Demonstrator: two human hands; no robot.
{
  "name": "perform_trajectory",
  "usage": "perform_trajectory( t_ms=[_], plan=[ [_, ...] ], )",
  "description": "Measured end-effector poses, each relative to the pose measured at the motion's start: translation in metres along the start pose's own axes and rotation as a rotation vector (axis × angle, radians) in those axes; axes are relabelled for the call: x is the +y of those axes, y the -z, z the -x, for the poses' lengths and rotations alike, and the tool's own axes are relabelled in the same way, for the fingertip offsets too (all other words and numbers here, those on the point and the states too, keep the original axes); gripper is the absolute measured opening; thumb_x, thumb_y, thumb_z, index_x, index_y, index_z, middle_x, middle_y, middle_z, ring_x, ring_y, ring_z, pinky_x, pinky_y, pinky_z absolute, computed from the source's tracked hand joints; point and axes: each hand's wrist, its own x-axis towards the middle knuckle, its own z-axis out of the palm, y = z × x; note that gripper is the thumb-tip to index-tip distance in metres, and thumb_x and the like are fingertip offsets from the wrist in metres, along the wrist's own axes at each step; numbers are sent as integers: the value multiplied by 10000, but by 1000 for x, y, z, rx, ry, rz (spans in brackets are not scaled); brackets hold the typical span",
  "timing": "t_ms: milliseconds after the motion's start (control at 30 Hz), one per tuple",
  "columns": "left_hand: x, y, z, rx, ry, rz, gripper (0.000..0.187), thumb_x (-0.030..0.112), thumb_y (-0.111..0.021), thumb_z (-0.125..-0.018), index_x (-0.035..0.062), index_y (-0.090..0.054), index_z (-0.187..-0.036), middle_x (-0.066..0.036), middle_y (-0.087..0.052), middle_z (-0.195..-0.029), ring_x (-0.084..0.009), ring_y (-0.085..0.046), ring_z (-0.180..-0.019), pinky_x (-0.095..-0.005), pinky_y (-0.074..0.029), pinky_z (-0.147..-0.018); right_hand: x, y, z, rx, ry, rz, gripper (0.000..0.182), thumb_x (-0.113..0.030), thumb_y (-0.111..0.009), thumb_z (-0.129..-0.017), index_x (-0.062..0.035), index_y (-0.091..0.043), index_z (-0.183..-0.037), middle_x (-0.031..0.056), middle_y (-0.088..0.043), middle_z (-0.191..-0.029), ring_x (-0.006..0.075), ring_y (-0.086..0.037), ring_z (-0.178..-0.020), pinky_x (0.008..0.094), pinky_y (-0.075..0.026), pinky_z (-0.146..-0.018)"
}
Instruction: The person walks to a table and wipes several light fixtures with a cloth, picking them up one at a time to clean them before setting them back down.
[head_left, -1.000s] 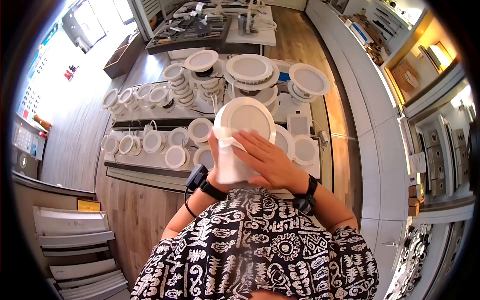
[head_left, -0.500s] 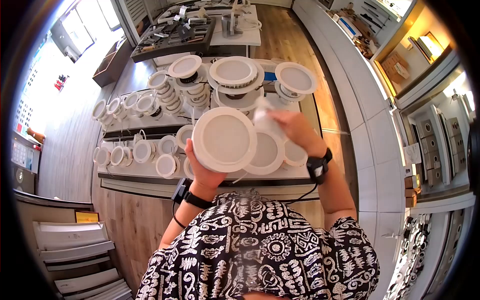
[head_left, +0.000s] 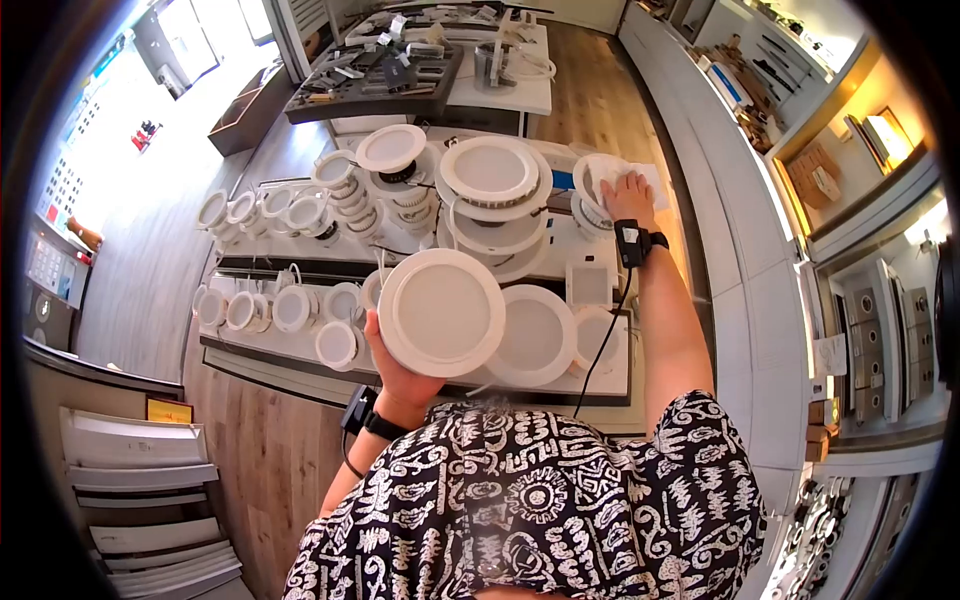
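My left hand [head_left: 402,372] grips a round white downlight [head_left: 442,312] by its lower left rim, its pale face tilted up toward me. My right hand [head_left: 630,196] reaches out to the far right, its fingers over a crumpled white cloth [head_left: 652,178]. Beneath the cloth lies a round stacked downlight [head_left: 592,182], partly covered by it. Behind the held downlight, a large round downlight [head_left: 528,335] leans on the lower step of the display. A taller stack of round downlights [head_left: 488,170] stands left of my right hand.
Smaller downlights [head_left: 292,306] line the lower step at left, with more stacks [head_left: 345,190] above. A square light [head_left: 590,284] sits below my right forearm. Farther back is a dark tray of parts [head_left: 400,80]. White cabinets [head_left: 745,270] run along the right; a cable hangs from my right wrist.
My right hand has moved with the cloth away from the held downlight, out to the stacked downlight at far right. The held downlight is slightly lower in view, still in my left hand.
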Motion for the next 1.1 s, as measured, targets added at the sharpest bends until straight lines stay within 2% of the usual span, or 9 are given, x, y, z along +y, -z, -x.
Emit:
perform_trajectory(
  t_ms=[200, 333, 467, 500, 633, 733, 833, 967, 1100],
  plan=[
    [8, 7, 4, 1, -56, -14, 724, 674, -366, -933, 158, -445, -1434, -61, -479, -1439, -285, -455, -1313, -481, -364, -1100, -36, 49, 11, -225, 215, -189, 653, -589, -404, -954, -107, -487, -1385, 253, -397, -1454, 439, -337, -1348, 534, -258, -1100],
    [9, 10, 3, 8, -62, -14, 731, 679, -363, -932, 156, -442, -1436, -62, -479, -1440, -284, -453, -1315, -475, -361, -1105, -15, 38, 13, -235, 448, -423, 548, -471, -429, -991, -98, -476, -1388, 240, -452, -1430, 474, -389, -1313, 520, -298, -1096],
    [9, 6, 1, 12, -70, 4, 730, 668, -370, -933, 147, -436, -1441, -69, -479, -1441, -288, -452, -1320, -475, -361, -1106, -19, 68, 37, -104, 449, -490, 366, -353, -557, -957, -37, -636, -1124, 195, -593, -1296, 397, -574, -1143, 448, -469, -953],
    [9, 8, -2, 12, -77, 9, 731, 659, -379, -931, 140, -430, -1444, -76, -475, -1445, -292, -451, -1322, -479, -360, -1106, -28, 77, 42, -50, 379, -483, 285, -302, -612, -919, -26, -670, -954, 173, -683, -1078, 382, -643, -944, 456, -517, -799],
    [10, 8, -6, 18, -84, -17, 733, 647, -389, -931, 128, -424, -1447, -84, -474, -1447, -295, -452, -1322, -476, -361, -1106, -45, 88, 49, -23, 283, -461, 245, -268, -639, -881, -30, -649, -827, 176, -646, -818, 393, -623, -784, 505, -479, -695],
    [11, 7, -6, -9, -67, -1, 735, 648, -393, -931, 124, -425, -1446, -84, -477, -1443, -290, -455, -1320, -469, -363, -1106, -46, 91, 39, 23, 170, -502, 266, -277, -643, -880, -15, -667, -922, 191, -671, -949, 383, -640, -887, 472, -504, -746],
    [10, 7, -5, 31, -83, -18, 739, 651, -398, -929, 123, -425, -1445, -85, -478, -1442, -287, -456, -1320, -464, -365, -1106, -21, 65, 20, 259, 109, -339, 445, -373, -581, -920, 9, -621, -1143, 231, -598, -1237, 390, -573, -1137, 444, -477, -922],
    [11, 9, -2, 9, -70, -5, 738, 651, -397, -931, 123, -423, -1446, -84, -477, -1443, -286, -457, -1318, -462, -367, -1104, -12, 50, 22, -225, 72, -66, 737, -577, -401, -962, 4, -411, -1414, 234, -337, -1518, 426, -290, -1408, 445, -267, -1148],
    [9, 8, -2, 14, -63, 6, 735, 647, -400, -933, 123, -424, -1447, -84, -479, -1441, -284, -459, -1316, -462, -369, -1103, -12, 58, 24, -232, 236, -302, 689, -530, -502, -944, 19, -488, -1360, 231, -417, -1465, 394, -340, -1384, 421, -303, -1125]
  ],
)
